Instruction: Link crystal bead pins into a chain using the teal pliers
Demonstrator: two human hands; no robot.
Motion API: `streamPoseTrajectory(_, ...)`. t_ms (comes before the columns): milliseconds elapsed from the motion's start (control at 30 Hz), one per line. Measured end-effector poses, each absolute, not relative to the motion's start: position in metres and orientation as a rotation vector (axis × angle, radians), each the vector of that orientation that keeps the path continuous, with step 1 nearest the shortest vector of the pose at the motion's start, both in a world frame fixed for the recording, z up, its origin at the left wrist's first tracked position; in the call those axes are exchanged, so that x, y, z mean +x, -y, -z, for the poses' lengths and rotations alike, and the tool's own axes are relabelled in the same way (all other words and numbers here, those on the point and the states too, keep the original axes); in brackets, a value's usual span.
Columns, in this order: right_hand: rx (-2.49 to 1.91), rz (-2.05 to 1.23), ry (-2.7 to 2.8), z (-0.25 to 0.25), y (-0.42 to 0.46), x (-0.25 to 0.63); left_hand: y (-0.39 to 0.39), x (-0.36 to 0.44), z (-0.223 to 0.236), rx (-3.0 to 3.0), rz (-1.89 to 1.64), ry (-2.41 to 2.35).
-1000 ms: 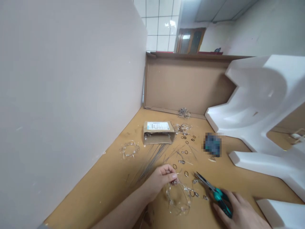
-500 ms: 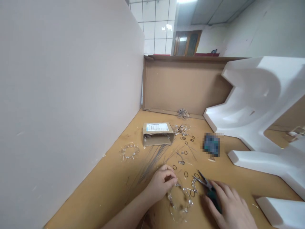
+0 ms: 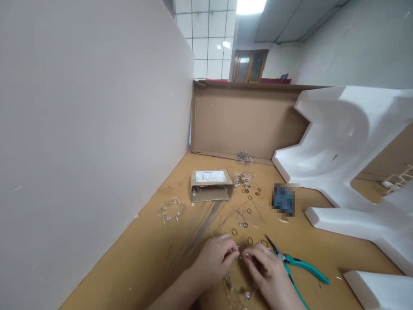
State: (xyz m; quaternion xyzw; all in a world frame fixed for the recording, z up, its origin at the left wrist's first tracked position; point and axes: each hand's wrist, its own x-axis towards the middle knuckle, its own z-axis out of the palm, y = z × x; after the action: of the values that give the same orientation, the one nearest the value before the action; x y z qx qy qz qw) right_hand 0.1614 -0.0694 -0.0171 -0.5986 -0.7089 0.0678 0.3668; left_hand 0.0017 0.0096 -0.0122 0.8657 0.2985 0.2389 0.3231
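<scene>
My left hand (image 3: 217, 257) and my right hand (image 3: 263, 271) meet low in the middle of the view, fingertips pinched together on a thin wire loop strung with clear beads (image 3: 239, 292). The loop hangs below and between the two hands. Teal-handled pliers (image 3: 297, 266) lie on the brown table just right of my right hand, let go, jaws pointing up-left. Small dark metal rings (image 3: 248, 240) lie scattered just beyond my fingers.
A small cardboard box (image 3: 210, 185) lies farther back with a bundle of straight wires (image 3: 206, 221) spilling toward me. A finished beaded loop (image 3: 171, 209) sits at left. White foam blocks (image 3: 338, 146) fill the right, a white panel (image 3: 90, 129) the left, a cardboard wall (image 3: 245, 120) behind.
My right hand put the pliers down on the table and moved left to join my left hand on the beaded wire loop. The camera tilted slightly.
</scene>
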Motion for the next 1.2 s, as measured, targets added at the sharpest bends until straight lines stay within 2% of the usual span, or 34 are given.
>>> streamPoseTrajectory(133, -1.483, -0.21, 1.821, 0.022, 0.07, 0.166, -0.004, 0.001, 0.009, 2.424, -0.595, -0.754)
streamPoseTrajectory(467, -1.482, -0.233, 1.782, 0.021, 0.073, 0.167, -0.007, 0.004, 0.012, 1.831, -0.659, -0.858)
streamPoseTrajectory(767, -1.376, -0.123, 1.917, 0.017, 0.076, 0.156, 0.005, 0.004, 0.004, 2.038, -0.63, -0.84)
streamPoseTrajectory(933, -1.401, 0.025, 1.946, 0.014, 0.076, 0.155, 0.008, 0.008, 0.007, 2.226, -0.614, -0.823)
streamPoseTrajectory(1200, -1.483, 0.076, 1.984, 0.025, 0.08, 0.152, 0.007, 0.007, 0.011, 2.276, -0.665, -0.923)
